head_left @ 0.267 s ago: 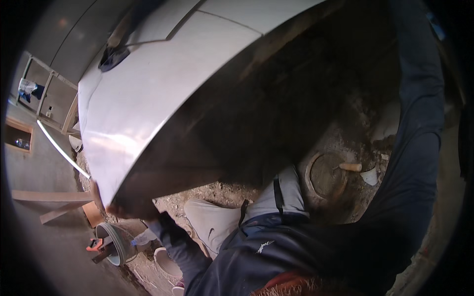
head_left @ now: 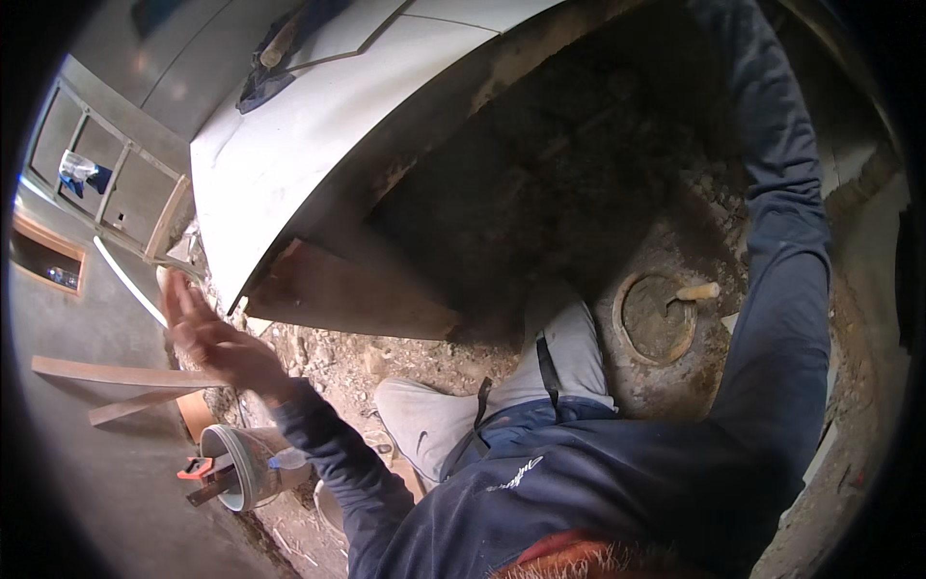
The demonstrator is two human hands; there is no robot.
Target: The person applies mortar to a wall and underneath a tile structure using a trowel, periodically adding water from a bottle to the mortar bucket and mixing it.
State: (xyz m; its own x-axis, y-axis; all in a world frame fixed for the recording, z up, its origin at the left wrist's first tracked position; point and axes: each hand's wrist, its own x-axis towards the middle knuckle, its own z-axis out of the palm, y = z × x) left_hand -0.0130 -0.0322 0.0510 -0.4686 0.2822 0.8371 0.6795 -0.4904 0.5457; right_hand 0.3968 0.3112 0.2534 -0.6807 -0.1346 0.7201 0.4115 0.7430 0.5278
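Note:
A large white-faced panel (head_left: 299, 145) slants across the upper part of the head view, its dark underside in shadow. My left hand (head_left: 227, 352) is open beside the panel's near-left corner, with fingers stretched out and a small gap between hand and corner. My right arm reaches up along the right side toward the far end of the panel; the hand at its end is out of sight. On top of the panel lie a dark cloth (head_left: 262, 89) and something with a wooden handle (head_left: 280, 45).
A round pan (head_left: 629, 333) holds a trowel with a wooden handle (head_left: 698, 291). At lower left, a bucket (head_left: 241, 454) holds an orange-handled saw (head_left: 198, 469). Wooden boards (head_left: 116, 371) lean near the wall, and a metal frame (head_left: 135, 154) stands behind. Rubble (head_left: 323, 362) covers the ground.
My left hand has come off the panel's corner and opened. In the view, the panel's near corner now sits higher, farther from my body. My right arm still reaches upward.

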